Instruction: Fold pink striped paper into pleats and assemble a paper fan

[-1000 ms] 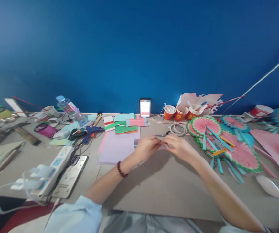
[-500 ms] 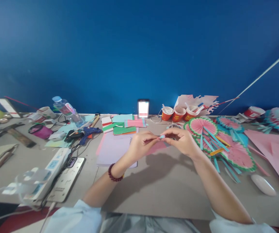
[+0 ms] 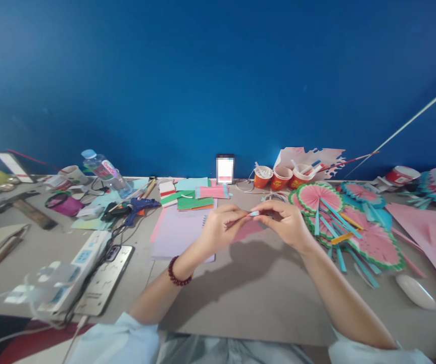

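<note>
A small light-blue piece [image 3: 254,214], too small to make out fully, is pinched between the fingertips of both hands above the middle of the table. My left hand [image 3: 223,227] has its thumb and fingers closed at the piece's left end, with a dark red bead bracelet on the wrist. From the right, my right hand [image 3: 284,222] pinches the same piece between thumb and forefinger. Behind my left hand lie lilac sheets [image 3: 178,230] with green strips [image 3: 195,203] and a pink-and-blue folded strip [image 3: 212,192] on top.
Watermelon-patterned paper fans [image 3: 377,245] and a white mouse [image 3: 416,291] lie at right. Red cups [image 3: 281,178] stand by the wall. On the left are a bottle [image 3: 107,172], a blue glue gun [image 3: 138,207], a phone [image 3: 105,280] and a power strip [image 3: 83,263].
Both hands hold nearly the same pose around the small piece. The view has shifted slightly, so things at the right appear a little farther right.
</note>
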A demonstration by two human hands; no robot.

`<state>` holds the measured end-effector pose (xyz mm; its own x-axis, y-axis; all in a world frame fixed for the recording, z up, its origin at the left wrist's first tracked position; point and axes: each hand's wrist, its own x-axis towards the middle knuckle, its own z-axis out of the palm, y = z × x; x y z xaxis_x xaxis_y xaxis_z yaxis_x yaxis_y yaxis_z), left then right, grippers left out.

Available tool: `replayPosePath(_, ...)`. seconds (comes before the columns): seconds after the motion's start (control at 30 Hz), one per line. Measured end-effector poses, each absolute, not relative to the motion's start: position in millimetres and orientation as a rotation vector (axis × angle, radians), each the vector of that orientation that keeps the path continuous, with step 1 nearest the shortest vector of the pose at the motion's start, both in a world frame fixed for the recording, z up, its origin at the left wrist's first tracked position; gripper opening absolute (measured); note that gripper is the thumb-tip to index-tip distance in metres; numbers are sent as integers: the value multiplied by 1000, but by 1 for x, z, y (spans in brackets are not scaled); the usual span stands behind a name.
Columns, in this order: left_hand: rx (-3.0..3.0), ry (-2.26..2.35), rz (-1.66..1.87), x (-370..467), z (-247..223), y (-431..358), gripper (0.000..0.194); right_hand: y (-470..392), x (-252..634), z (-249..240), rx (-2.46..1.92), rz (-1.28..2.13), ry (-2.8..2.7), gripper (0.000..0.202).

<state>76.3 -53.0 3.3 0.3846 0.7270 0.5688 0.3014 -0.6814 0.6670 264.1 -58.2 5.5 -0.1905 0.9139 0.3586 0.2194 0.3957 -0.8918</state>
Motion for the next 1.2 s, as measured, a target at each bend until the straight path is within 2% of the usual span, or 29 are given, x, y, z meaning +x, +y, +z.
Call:
replayPosePath(0.17, 2168, 869, 1225, 76, 6, -54, 28, -61, 265, 5, -1027, 793, -1690, 19)
replayPosePath(0.4, 2237, 876, 1266, 79, 4, -56, 29, -60, 263, 5, -1036, 848, -1605, 20)
replayPosePath(0.73, 2062, 1024, 991, 70, 7, -55, 28, -52, 268, 2, -1087, 805, -1520, 21)
replayPosePath(1.2, 1940, 1082, 958, 71, 3, -48, 30, -55, 262, 1, -1126, 901, -1437, 23)
